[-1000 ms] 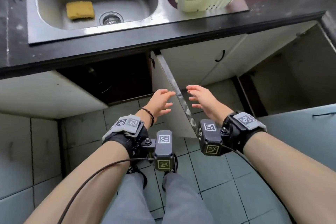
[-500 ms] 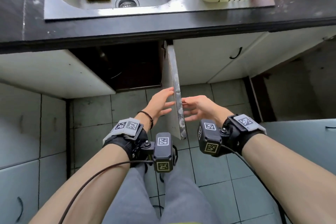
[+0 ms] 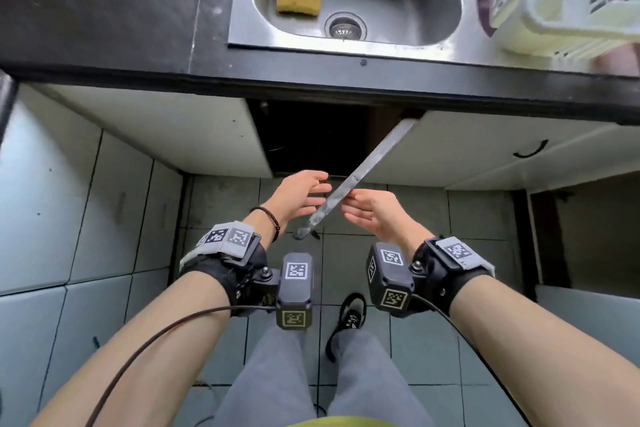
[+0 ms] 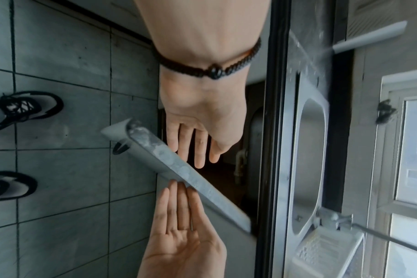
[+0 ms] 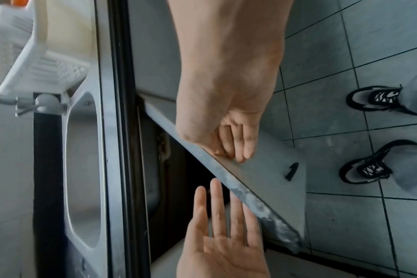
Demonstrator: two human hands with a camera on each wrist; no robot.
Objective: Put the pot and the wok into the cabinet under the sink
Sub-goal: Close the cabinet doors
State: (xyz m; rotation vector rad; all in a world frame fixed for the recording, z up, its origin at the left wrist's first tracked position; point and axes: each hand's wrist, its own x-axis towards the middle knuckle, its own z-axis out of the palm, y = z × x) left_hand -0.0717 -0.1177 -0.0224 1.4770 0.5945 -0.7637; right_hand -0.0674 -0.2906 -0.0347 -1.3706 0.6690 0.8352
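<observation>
Fingers straight and relaxed on both hands, nothing gripped: right hand [image 3: 375, 215] pressed flat against the cabinet door [image 3: 363, 170] front, left hand [image 3: 301, 192] just inside its edge. Pot and wok not seen. Door is best swung shut steadily, left fingers [image 4: 191, 144] kept clear.

I can read no words, numbers or brand names in any of my views. The only markings are black-and-white square code tags [image 3: 229, 236] on the wrist cameras and wristbands, and they carry patterns, not letters or digits.
</observation>
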